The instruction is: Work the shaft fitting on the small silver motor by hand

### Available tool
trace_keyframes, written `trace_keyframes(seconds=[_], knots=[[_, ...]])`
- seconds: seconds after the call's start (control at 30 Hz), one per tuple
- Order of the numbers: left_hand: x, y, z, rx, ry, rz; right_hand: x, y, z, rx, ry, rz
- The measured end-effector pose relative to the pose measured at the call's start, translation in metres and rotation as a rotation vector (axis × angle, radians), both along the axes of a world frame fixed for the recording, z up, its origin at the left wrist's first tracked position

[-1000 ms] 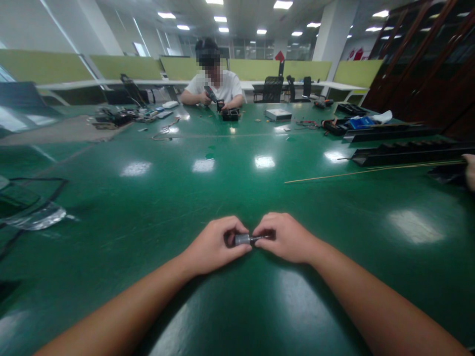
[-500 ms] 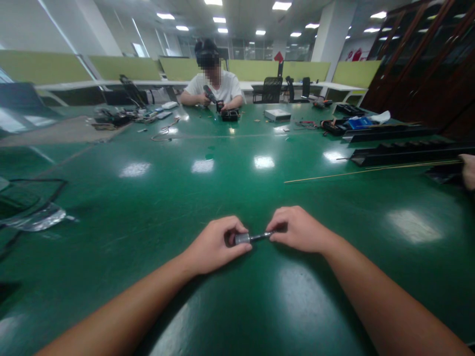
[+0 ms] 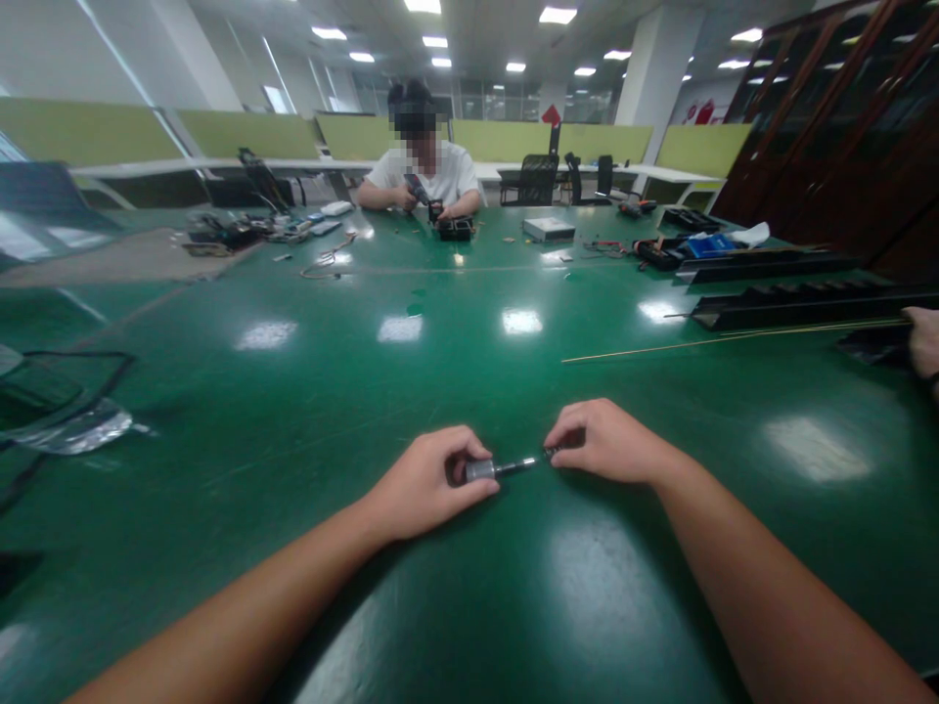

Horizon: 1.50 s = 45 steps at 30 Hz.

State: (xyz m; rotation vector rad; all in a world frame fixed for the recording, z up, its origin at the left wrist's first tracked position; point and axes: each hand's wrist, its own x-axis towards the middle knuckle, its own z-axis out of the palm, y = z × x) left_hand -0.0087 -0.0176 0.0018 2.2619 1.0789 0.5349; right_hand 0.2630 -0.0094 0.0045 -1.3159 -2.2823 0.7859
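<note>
My left hand [image 3: 432, 486] is closed around the thick grey end of a small cylinder with a thin dark shaft [image 3: 482, 470]. The shaft sticks out to the right and ends in a bright, silvery tip. I cannot make out its exact kind. To the right of the tip, my right hand [image 3: 605, 442] pinches a small dark piece [image 3: 550, 453] between thumb and fingers. Most of that piece is hidden by the fingers. A short gap separates it from the shaft's tip. Both hands are low over the green tabletop [image 3: 469, 606].
Across the table a person [image 3: 422, 176] holds a dark tool over a black part. A thin yellowish rod [image 3: 646, 348] and long black channels [image 3: 792, 301] lie at right, near another person's hand [image 3: 925, 342]. A clear plastic bag [image 3: 80, 430] lies at left; a silver box [image 3: 549, 229] stands farther back.
My right hand has slid right and slightly away along the shaft and is now off its tip, leaving the shaft uncovered. My left hand has stayed in place.
</note>
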Motion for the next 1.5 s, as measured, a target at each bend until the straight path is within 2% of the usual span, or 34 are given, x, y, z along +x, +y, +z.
trace_keyframes(seconds=[0.23, 0.43, 0.6, 0.8, 1.5], knots=[[0.002, 0.000, -0.001, 0.000, 0.009, -0.001, -0.008, -0.004, -0.002, 0.015, 0.023, 0.048], [0.004, 0.001, -0.002, 0.031, -0.051, -0.044, -0.037, -0.010, -0.010, 0.080, 0.105, 0.143], [0.003, 0.002, 0.001, 0.031, -0.090, -0.061, -0.054, -0.011, -0.016, 0.153, 0.118, 0.077], [0.004, 0.002, 0.001, -0.024, -0.053, -0.006, -0.050, -0.010, -0.020, 0.147, 0.178, 0.048], [0.002, 0.001, -0.001, 0.008, 0.029, -0.035, -0.044, -0.011, -0.019, 0.173, 0.126, 0.096]])
